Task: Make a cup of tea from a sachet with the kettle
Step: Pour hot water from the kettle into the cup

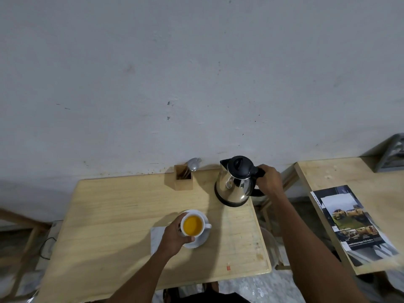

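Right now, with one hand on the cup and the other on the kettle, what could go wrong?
The cup looks nearly full of orange-yellow tea, so the left hand gripping its rim could slop it onto the saucer or the fingers.

The kettle stands near the table's right edge; the right hand on its handle might tip or drag it off, and it may be hot.

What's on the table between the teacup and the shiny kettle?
Nothing. In the head view, only bare wooden table lies between the teacup and the kettle.
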